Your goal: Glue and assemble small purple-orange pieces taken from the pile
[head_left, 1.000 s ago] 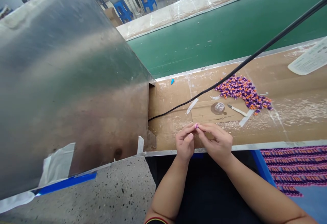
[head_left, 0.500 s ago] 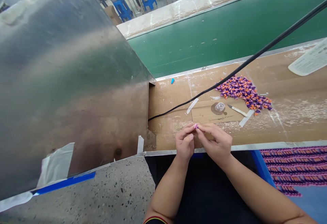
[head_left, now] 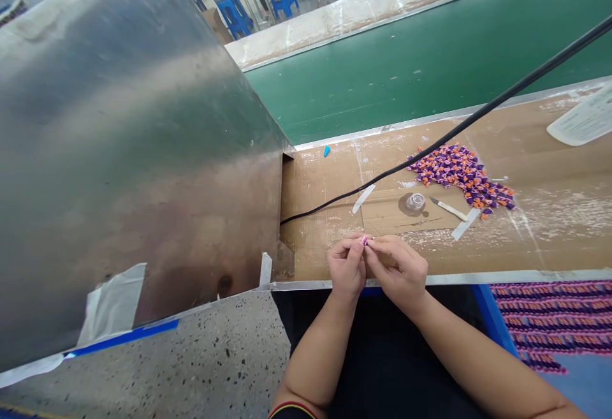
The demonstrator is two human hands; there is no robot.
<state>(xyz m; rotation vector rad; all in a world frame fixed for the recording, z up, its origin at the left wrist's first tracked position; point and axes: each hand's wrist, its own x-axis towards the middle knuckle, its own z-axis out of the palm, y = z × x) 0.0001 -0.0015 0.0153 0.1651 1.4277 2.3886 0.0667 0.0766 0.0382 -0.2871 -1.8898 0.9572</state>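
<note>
Between my fingertips is a small pink and purple piece [head_left: 364, 241], mostly covered by the fingers. My left hand [head_left: 347, 266] pinches it from the left with thumb and forefinger. From the right, the thumb and fingertips of my right hand [head_left: 399, 271] close on the same piece. Both hands are over the near edge of the cardboard-covered bench. Beyond them lie a small clear cup [head_left: 415, 202] on a damp patch and a white-handled craft knife [head_left: 449, 209]. A heap of small purple, pink and orange pieces [head_left: 459, 173] spreads farther back.
A black cable [head_left: 382, 176] slants across the bench. The large metal housing [head_left: 167, 151] stands at left, and a green conveyor belt [head_left: 406, 74] runs behind. A white bottle [head_left: 583, 119] lies at far right. Rows of similar pieces [head_left: 545, 317] fill a blue tray below the bench's right side.
Both hands still pinch the small piece; the left thumb has come up against it. The whole view has shifted slightly.
</note>
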